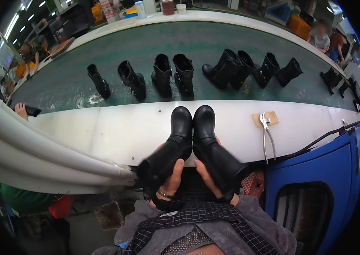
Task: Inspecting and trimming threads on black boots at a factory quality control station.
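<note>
A side-by-side check seems to be in hand: the left boot (181, 125) is gripped by its shaft in the left hand (172, 180), the right boot (205, 125) likewise in the right hand (207, 176). Both toes are pointed away, over the bench (124, 131). For the next move, steady support seems needed.

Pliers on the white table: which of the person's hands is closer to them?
Right. The right hand, holding one boot, is left of the pliers; the left hand, holding the other boot, is farther left.
</note>
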Available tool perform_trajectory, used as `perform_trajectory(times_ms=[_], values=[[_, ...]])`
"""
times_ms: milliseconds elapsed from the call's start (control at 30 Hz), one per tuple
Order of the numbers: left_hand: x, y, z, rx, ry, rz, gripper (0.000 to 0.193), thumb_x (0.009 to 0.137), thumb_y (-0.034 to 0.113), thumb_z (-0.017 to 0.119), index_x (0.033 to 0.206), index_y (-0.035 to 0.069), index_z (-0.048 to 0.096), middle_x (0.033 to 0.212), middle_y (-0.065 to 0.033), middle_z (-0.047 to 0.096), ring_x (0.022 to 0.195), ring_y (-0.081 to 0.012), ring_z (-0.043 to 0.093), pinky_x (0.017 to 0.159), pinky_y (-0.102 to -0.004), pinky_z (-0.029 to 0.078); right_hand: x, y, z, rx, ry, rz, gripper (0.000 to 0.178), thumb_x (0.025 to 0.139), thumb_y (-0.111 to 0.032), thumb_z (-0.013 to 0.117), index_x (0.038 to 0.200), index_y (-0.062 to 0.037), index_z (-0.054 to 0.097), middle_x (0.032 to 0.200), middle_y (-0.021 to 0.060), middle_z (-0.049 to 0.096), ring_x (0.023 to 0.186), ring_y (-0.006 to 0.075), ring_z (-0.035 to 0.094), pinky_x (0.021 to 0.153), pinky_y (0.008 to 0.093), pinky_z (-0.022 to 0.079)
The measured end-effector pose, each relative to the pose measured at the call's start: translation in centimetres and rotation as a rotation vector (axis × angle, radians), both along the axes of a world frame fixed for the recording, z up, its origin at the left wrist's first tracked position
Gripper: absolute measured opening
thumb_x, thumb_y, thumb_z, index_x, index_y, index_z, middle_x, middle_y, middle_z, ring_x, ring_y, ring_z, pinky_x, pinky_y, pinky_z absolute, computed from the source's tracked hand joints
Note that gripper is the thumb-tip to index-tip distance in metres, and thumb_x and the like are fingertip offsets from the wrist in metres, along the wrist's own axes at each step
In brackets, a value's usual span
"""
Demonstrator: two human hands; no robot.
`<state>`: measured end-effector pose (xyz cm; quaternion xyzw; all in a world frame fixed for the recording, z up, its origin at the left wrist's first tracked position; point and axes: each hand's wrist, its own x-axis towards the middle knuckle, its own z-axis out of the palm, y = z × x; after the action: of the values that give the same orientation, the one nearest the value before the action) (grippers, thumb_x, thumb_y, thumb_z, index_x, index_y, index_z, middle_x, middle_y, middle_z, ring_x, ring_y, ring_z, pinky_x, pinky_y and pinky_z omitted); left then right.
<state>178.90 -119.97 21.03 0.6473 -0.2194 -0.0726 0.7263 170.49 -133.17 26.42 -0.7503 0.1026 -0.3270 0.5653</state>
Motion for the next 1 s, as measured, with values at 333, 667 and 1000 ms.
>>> perform_trajectory(times_ms=[333,667,1000], values=[[0.4,-2.1,-1.4,-0.029,-0.849,0.214,0.051,0.087,0.036,0.064,0.121,0.004,0.044,0.123,-0.0161,0.043,0.123,-0.0384,0.042,0.102,-0.0503,0.039,1.3,1.0,-7.1,-0.421,-0.223,-0.282,0.063,0.08,-0.014,0.07,0.127,-0.003,0.03,0.134,0.0322,0.033,0.121,0.0439,0.045,0.1,0.0484,0.04],[0.1,-1.6,-3.1,-0.085,-0.87,0.148,0.064,0.08,0.038,0.074,0.121,0.013,0.032,0.126,-0.0186,0.039,0.124,-0.0417,0.043,0.103,-0.0507,0.041,-0.2,-0.2,-7.2,-0.443,-0.293,-0.188,0.069,0.077,-0.019,0.078,0.127,-0.0097,0.032,0.135,0.0276,0.032,0.117,0.039,0.049,0.096,0.0455,0.045],[0.7,2.2,-7.8,0.246,-0.167,-0.087,0.049,0.083,0.034,0.068,0.117,0.008,0.044,0.117,-0.0162,0.051,0.12,-0.0332,0.049,0.1,-0.0455,0.043,-1.5,-0.6,-6.9,-0.599,-0.154,-0.198,0.076,0.07,-0.008,0.081,0.132,-0.008,0.037,0.142,0.0254,0.029,0.126,0.0402,0.043,0.102,0.0433,0.042]])
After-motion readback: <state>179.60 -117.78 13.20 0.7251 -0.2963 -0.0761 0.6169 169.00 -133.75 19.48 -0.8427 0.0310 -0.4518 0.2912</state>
